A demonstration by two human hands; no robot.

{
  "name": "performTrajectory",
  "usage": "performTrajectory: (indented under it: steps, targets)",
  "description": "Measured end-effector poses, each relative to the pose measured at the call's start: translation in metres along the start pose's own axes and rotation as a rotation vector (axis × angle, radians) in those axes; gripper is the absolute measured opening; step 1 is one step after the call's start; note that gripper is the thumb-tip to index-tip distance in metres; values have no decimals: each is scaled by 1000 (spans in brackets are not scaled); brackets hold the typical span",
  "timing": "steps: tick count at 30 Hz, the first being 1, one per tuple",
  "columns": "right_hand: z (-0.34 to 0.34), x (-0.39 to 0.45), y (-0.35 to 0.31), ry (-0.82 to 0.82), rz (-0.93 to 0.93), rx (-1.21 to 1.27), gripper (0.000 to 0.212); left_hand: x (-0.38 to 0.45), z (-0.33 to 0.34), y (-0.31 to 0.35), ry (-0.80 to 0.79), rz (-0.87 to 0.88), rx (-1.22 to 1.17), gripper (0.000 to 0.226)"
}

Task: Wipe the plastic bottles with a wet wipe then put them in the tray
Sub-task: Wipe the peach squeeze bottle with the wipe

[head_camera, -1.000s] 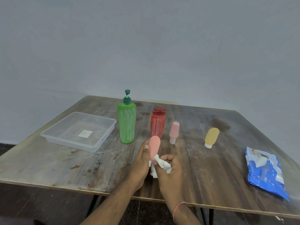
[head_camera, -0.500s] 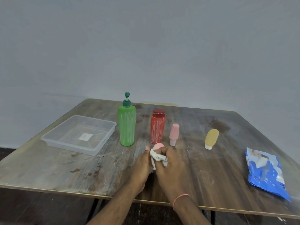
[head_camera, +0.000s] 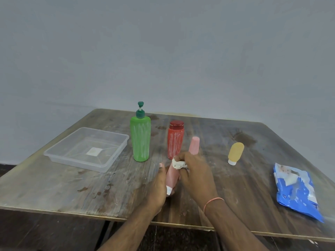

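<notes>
Head view: left hand (head_camera: 158, 185) grips small salmon-pink plastic tube bottle (head_camera: 172, 175) tilted over worn wooden table (head_camera: 235, 187), white cap toward the person. Right hand (head_camera: 194, 169) clenches crumpled white wet wipe (head_camera: 178, 163) against its upper end. Clear plastic tray (head_camera: 107, 164) sits far left.

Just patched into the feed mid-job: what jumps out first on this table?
At the near middle, the left hand holds a pink tube while the right hand rubs it with a crumpled wet wipe. Behind stand a tall green pump bottle and a red bottle, both streaked white. The clear tray sits far left.
</notes>
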State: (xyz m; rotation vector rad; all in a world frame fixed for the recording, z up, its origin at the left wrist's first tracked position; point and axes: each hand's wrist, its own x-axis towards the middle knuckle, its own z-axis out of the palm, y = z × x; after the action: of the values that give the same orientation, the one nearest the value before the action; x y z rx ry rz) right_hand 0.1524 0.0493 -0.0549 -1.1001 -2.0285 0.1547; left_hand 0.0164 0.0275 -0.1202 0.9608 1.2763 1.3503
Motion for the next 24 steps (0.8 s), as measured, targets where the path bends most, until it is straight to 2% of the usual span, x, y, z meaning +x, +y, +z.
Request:
performTrajectory:
  steps: [3,6,8,12,16,21,24]
  targets:
    - [-6,-4,-4,-45,-107,-52,27,0,0,0,-40,-2,-11,85]
    - [-4,-15,-9,-134,-215,-132,35,-4,3,6,-43,49,-42,82]
    - [0,-27,-11,-152,-270,-116,41,-5,1,7,-32,37,-71,86]
    - [2,-42,-8,-179,-327,-72,40,-7,-3,11,-8,24,-110,87]
    - [-4,-27,-3,-166,-269,-139,48,-10,2,13,-37,63,-68,85]
    - [-8,2,14,-41,-45,-39,27,-6,2,5,-64,71,-12,103]
    - [-5,0,17,6,-30,-7,27,-4,3,4,-54,61,-15,96]
